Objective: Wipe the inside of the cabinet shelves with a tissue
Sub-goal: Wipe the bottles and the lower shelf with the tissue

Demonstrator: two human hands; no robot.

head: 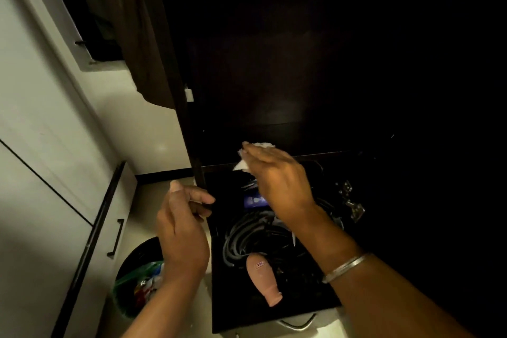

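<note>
My right hand [277, 181] holds a crumpled white tissue [247, 159] at the back edge of an open dark drawer [274, 321], just below the dark cabinet shelf space [301, 77]. A metal bangle sits on that wrist. My left hand [182, 230] hovers at the drawer's left rim with fingers curled; a small pale scrap seems pinched at its fingertips, but I cannot make it out. The cabinet interior is very dark.
The drawer holds coiled black cables [247, 241], a pink bottle-shaped object [263, 277], a small purple item [255, 202] and metal hinges [354, 206]. A black bin [137, 277] with a green liner and trash stands on the floor at left. White cupboards [41, 173] line the left side.
</note>
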